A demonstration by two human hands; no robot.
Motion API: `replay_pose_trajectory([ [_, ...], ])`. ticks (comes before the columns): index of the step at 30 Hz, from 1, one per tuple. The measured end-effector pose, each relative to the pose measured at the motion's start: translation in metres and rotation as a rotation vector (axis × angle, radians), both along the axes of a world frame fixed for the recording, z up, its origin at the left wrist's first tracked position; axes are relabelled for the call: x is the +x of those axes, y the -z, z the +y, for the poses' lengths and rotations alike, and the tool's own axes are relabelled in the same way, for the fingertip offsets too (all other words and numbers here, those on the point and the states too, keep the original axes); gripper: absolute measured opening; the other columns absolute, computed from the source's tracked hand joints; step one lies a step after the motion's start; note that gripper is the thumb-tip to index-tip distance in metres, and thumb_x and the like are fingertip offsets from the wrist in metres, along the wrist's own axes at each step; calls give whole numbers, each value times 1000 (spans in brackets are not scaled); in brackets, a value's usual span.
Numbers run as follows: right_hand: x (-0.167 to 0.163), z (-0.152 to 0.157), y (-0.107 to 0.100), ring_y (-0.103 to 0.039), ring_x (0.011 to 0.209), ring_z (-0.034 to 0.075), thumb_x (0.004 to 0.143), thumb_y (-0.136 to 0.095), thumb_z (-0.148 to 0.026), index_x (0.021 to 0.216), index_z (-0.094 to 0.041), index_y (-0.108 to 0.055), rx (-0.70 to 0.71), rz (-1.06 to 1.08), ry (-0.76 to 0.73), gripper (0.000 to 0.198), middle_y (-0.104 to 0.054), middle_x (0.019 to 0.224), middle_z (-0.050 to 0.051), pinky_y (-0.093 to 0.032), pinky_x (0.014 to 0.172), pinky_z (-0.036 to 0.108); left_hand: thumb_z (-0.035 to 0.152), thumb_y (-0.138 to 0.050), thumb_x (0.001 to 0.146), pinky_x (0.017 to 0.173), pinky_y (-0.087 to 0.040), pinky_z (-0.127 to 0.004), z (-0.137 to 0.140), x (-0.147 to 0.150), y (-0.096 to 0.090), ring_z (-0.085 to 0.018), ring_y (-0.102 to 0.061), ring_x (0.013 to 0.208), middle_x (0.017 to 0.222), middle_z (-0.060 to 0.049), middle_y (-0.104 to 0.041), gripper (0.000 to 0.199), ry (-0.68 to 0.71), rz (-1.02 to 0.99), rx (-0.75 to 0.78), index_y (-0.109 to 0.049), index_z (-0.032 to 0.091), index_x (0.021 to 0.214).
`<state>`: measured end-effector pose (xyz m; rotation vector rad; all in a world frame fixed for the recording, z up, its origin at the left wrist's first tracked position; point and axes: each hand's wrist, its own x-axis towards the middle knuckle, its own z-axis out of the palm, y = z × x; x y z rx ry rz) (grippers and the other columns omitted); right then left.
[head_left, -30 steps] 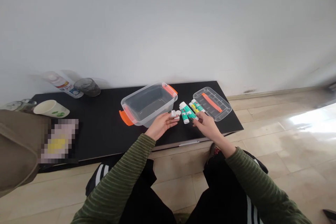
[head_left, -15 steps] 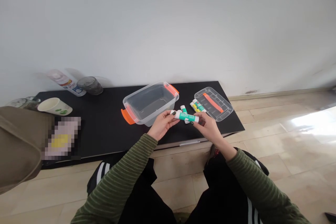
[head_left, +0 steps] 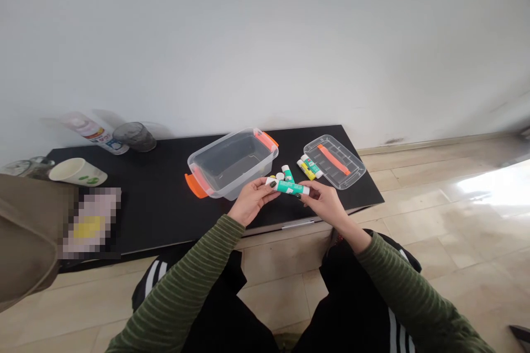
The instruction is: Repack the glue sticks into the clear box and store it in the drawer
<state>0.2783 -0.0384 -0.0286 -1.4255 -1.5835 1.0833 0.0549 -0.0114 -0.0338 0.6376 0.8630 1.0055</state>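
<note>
Between my two hands a green and white glue stick [head_left: 287,187] lies sideways above the table's front edge. My left hand [head_left: 253,198] is closed on its white left end, thumb on top. The fingers of my right hand [head_left: 324,199] pinch its other end. Just behind it on the table, partly hidden, are another green glue stick [head_left: 287,172] and a white round end of one more. Farther right, a yellow glue stick [head_left: 307,169] and a green one [head_left: 313,165] lie side by side against the clear lid [head_left: 354,172] with an orange handle.
A clear plastic box [head_left: 232,162] with orange latches stands open behind my left hand on the black table [head_left: 165,193]. To the left are a paper cup [head_left: 77,171], a dark glass [head_left: 136,137], a spray can [head_left: 97,135] and a brown cloth-like shape [head_left: 27,237]. A wall rises behind.
The whole view has shifted slightly. Both hands still hold the same glue stick, now a little lower relative to the sticks behind, so a white round end shows there.
</note>
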Motion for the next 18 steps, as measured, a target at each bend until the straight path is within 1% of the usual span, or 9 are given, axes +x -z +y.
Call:
replay_pose_trajectory([
  [3,1,0,0,-68,58,16,80,-68,-37,107,-19,-71,-51,7,2,32,-70,71,0,-52,59,26,25,-88,68,99,-54,-37,-1,1,0,-16,-70,91,96,-6,-75,33,11,-2,3,-73,13,95],
  [5,1,0,-1,-68,59,16,81,-67,-37,105,-19,-71,-83,-39,-45,30,-70,71,0,-51,58,25,26,-87,69,98,-54,-38,-2,3,1,-17,-70,91,98,-7,-75,34,18,14,9,-73,13,97],
  [8,-1,0,-4,-68,63,16,81,-68,-33,94,-22,-71,-77,-266,-184,18,-70,70,-1,-46,60,24,31,-86,71,97,-53,-38,-3,12,2,-19,-70,96,107,-10,-75,39,54,71,54,-73,14,104],
  [10,-4,1,-5,-68,68,16,80,-70,-32,88,-22,-69,-50,-449,-237,12,-71,72,-1,-43,62,24,33,-86,71,96,-52,-37,-1,17,3,-22,-69,102,112,-11,-74,43,73,116,114,-72,15,108],
  [12,-6,4,-5,-69,73,17,82,-69,-33,89,-23,-68,-31,-548,-238,13,-73,76,-1,-41,64,24,35,-86,70,95,-52,-37,4,20,6,-23,-69,102,111,-11,-74,47,59,156,157,-71,15,110],
  [14,-5,8,-5,-69,75,17,84,-68,-36,93,-23,-67,-23,-588,-212,15,-73,78,0,-39,65,23,37,-86,69,93,-52,-38,12,21,9,-22,-70,96,106,-11,-75,50,11,203,162,-70,14,110],
  [16,-3,13,-4,-68,76,18,86,-66,-39,95,-23,-66,-19,-645,-171,18,-73,80,1,-38,64,24,37,-87,67,90,-53,-38,20,19,12,-20,-69,89,100,-10,-75,49,-54,269,161,-70,13,107],
  [18,1,19,-3,-68,79,21,88,-64,-43,95,-23,-66,-26,-734,-120,21,-73,82,3,-37,63,25,38,-86,68,87,-53,-37,25,17,14,-20,-69,86,96,-10,-75,46,-101,340,183,-69,13,103],
])
